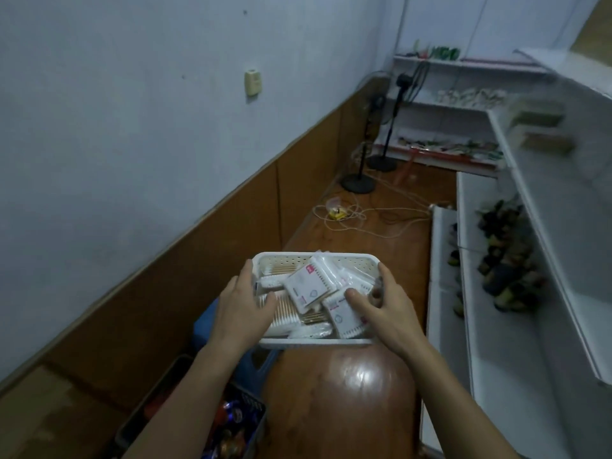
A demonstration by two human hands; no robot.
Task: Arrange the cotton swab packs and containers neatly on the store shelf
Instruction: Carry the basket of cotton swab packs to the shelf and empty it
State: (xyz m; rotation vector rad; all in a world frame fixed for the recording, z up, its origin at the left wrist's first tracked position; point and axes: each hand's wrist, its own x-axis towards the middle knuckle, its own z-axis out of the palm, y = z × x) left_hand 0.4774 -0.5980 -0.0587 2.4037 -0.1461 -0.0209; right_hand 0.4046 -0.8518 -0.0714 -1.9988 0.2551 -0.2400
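White basket point(314, 342) holds jumbled cotton swab packs point(308, 286). Left hand point(241, 306) grips the left rim, thumb inside. Right hand point(384, 306) grips the right rim, thumb on a pack.

The scene is viewed from one wide-angle head-worn camera, pointed forward and down. The white basket point(314, 342) is seen close below, the shelves point(490, 326) at right.

Glossy brown floor point(331, 409), tangled cords point(364, 217) and two round stand bases point(358, 185), white shelf point(490, 326) bearing dark items point(506, 260)
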